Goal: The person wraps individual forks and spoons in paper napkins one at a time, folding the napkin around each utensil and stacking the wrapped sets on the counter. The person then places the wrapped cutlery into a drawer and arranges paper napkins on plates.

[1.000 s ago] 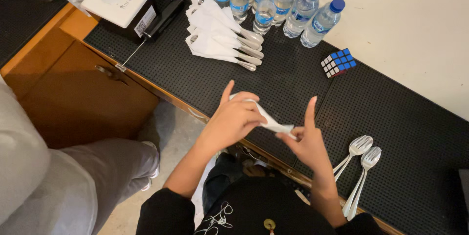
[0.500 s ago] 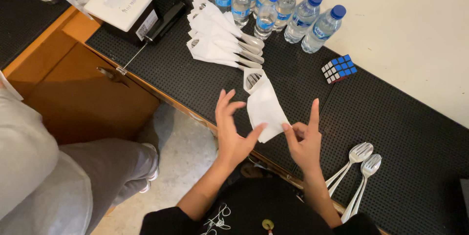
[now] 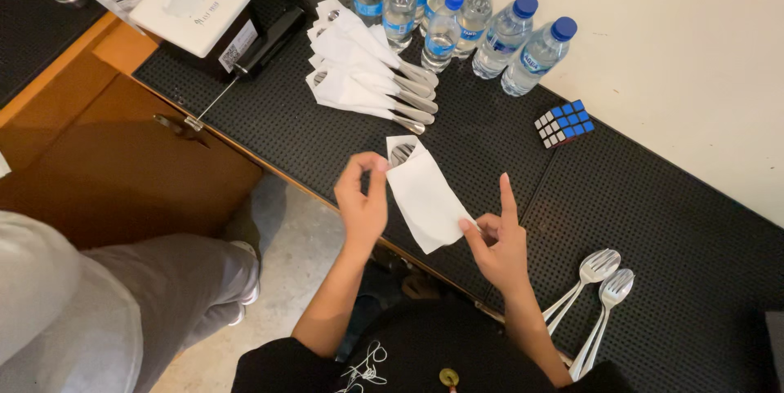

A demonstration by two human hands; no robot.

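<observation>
We see a white napkin (image 3: 425,197) with a fork (image 3: 400,153) tucked inside, lying on the black mat (image 3: 670,197) at the near edge of the counter. The left hand (image 3: 362,201) pinches the napkin's left edge, fingers together. The right hand (image 3: 496,239) grips its near right corner, index finger raised. Farther off sit finished wrapped bundles (image 3: 359,75) and water bottles (image 3: 457,17); right, spoons (image 3: 600,287) and a puzzle cube (image 3: 564,122).

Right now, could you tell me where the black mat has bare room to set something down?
The black mat is bare between the puzzle cube and the spoons, and again between the tissue box and the left hand. It is crowded at the back, where the wrapped cutlery lies against the water bottles.
</observation>
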